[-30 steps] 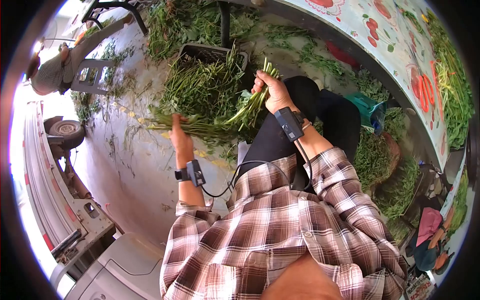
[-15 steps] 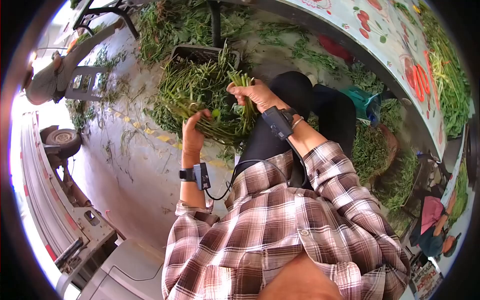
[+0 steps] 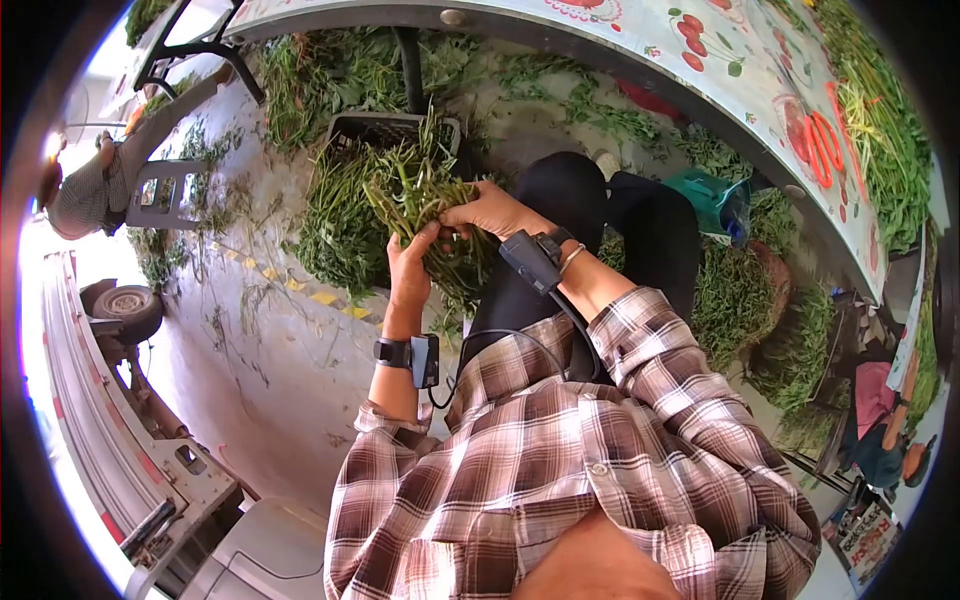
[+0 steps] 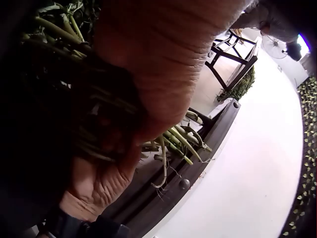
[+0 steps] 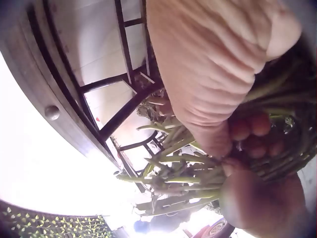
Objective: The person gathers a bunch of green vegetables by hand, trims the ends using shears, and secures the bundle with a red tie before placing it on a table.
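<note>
Both hands meet around one bunch of leafy green stems above the lap. My left hand grips it from the near left side, thumb pointing up along the stems. From the right, my right hand holds the same bunch, its thumb close to the left thumb. Pale cut ends stick out past the hands in the right wrist view, some with thin roots in the left wrist view. The leafy part hangs toward the right thigh. Behind the bunch, more greens are heaped over a dark plastic crate.
A table with a cherry-print cloth curves across the front and right, bearing orange scissors and piled greens. Loose greens litter the floor. A teal container stands beside the right knee. A grey stool and another person are at left.
My left hand has come in from the left with its stems, and my right hand has moved left and down. The two handfuls, apart before, are now together in one bunch.
</note>
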Available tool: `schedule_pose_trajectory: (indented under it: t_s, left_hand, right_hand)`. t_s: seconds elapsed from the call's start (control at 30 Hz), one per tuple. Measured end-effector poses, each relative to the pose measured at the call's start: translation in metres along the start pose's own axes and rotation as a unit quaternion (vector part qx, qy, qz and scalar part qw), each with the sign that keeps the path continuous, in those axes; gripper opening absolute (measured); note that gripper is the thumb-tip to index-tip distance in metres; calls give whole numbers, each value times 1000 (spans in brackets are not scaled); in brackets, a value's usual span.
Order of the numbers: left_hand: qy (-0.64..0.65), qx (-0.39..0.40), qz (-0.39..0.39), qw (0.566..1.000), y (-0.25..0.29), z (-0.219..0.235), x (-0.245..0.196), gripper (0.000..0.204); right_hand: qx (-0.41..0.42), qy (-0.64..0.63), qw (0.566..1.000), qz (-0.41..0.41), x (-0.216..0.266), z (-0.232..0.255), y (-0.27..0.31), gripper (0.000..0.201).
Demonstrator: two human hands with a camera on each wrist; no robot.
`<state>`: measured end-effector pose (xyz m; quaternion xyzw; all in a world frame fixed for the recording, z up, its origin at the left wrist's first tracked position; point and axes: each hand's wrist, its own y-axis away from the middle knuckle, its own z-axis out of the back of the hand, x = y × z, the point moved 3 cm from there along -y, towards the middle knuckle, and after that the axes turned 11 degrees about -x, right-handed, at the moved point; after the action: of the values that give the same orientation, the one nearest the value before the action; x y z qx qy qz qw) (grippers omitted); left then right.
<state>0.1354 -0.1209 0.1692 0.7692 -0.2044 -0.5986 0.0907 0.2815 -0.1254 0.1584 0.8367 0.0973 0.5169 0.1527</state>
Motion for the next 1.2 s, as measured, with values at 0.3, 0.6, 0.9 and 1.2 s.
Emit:
schedule_pose_trajectory:
  t_s: [0.3, 0.6, 0.9, 1.2]
  left_hand:
    - [-5, -64, -57, 996, 0, 10, -16, 16]
    - [-16, -47, 20, 999, -5, 5, -13, 19]
    - [28, -197, 21, 980, -45, 53, 20, 10]
    - [-29, -188, -32, 981, -26, 72, -22, 19]
  right_hand:
    - [8, 1, 999, -39, -8, 5, -4, 14]
    - [-16, 17, 999, -29, -7, 3, -5, 11]
    - [39, 59, 996, -49, -2, 3, 0, 11]
    - [-38, -21, 998, -50, -5, 1, -4, 20]
